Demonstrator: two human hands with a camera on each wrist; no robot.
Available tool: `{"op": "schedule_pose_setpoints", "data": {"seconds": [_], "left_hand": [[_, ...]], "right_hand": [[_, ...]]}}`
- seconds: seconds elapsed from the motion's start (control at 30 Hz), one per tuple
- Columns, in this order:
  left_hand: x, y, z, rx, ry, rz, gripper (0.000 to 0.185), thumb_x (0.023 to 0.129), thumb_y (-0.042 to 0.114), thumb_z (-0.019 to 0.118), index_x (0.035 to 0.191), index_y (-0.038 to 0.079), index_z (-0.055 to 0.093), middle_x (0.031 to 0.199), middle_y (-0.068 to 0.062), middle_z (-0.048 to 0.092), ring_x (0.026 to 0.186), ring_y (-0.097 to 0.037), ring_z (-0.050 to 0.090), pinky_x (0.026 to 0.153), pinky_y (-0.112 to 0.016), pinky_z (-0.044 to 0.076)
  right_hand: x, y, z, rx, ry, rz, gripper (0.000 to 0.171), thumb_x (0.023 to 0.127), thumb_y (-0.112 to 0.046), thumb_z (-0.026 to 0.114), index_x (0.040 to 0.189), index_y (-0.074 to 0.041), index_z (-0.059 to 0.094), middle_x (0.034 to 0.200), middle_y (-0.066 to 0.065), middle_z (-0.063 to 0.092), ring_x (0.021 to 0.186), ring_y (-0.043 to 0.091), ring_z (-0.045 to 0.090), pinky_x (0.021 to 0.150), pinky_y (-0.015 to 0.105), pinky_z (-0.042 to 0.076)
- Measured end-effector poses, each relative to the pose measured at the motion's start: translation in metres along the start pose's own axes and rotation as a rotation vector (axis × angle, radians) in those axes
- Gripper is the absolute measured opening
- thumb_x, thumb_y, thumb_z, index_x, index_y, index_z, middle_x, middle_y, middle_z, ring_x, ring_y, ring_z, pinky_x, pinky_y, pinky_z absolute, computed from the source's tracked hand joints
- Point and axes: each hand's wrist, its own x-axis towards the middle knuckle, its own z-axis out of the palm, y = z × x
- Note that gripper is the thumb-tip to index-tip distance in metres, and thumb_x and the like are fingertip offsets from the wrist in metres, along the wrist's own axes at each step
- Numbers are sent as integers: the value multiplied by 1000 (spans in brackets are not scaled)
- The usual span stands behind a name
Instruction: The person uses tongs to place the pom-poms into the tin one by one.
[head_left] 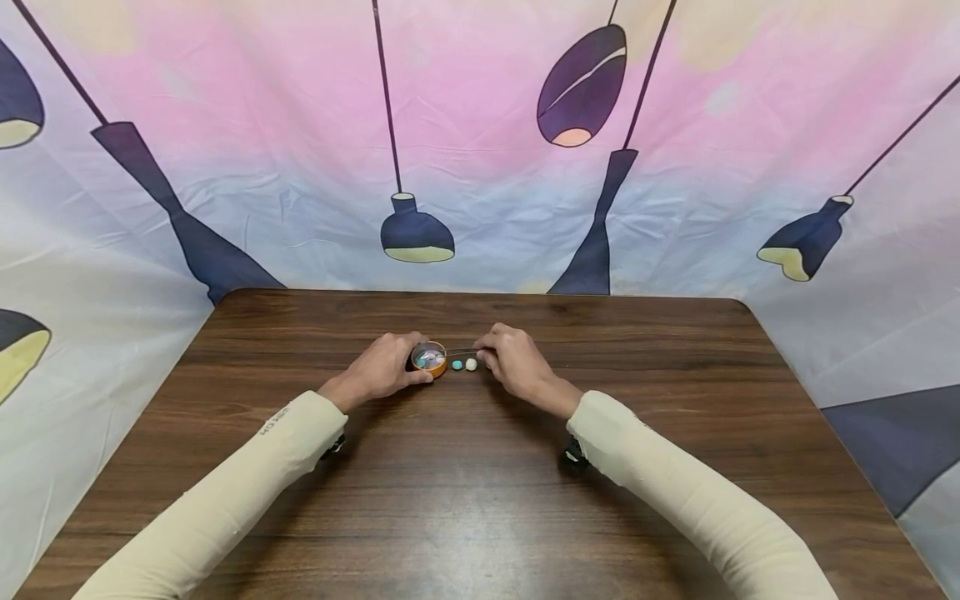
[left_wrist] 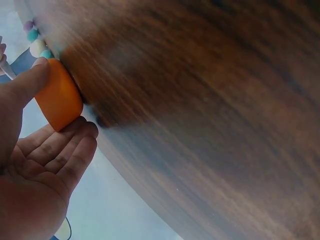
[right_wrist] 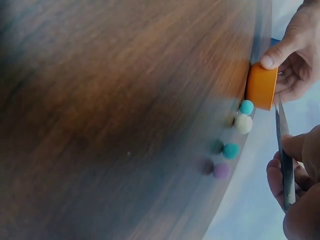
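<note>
A small round orange bowl [left_wrist: 60,97] stands on the table, with turquoise and pale bits inside it in the head view. My left hand [head_left: 382,367] holds the bowl from its left side, thumb at the near rim and fingertips at the far side. In my right hand [head_left: 516,363] is a pair of metal tweezers [right_wrist: 286,165], pinched between thumb and fingers, tips pointing left to the bowl's rim. Beside the bowl lie a light turquoise ball [right_wrist: 246,107], a cream ball [right_wrist: 243,124], a teal ball [right_wrist: 231,151] and a purple ball [right_wrist: 221,170].
The brown wood-grain table [head_left: 450,483] has rounded far corners. Behind it hangs a pastel cloth [head_left: 480,158] printed with dark lamps, reaching down past the table's sides. Both forearms in cream sleeves [head_left: 225,492] reach over the near part of the table.
</note>
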Motion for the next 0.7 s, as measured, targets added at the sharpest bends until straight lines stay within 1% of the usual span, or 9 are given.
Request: {"op": "schedule_pose_setpoints", "data": {"seconds": [0.13,0.43,0.7], "left_hand": [[-1,0,0,-3,-1,-5,57,86,27,79,128,-4,56,111,-19,70,94,-25,70,78,-38,58],[-2,-1,0,-7,0,-2,57,86,27,78,129,-4,55,111,-20,69,95,-26,70,78,-39,58],[-2,-1,0,6,0,-7,57,85,28,79,128,-3,56,111,-19,69,95,-26,70,79,-39,57]], "right_hand": [[-1,2,-2,-1,-4,-5,17,97,-10,63,107,-4,75,95,8,68,78,15,66,69,25,56],[-8,11,-7,-55,-15,-3,14,95,-8,65,103,-4,76,93,7,67,77,16,66,68,27,57],[-10,12,-5,-90,-90,7,15,94,-7,65,105,-4,76,93,7,66,80,17,68,70,25,57]]}}
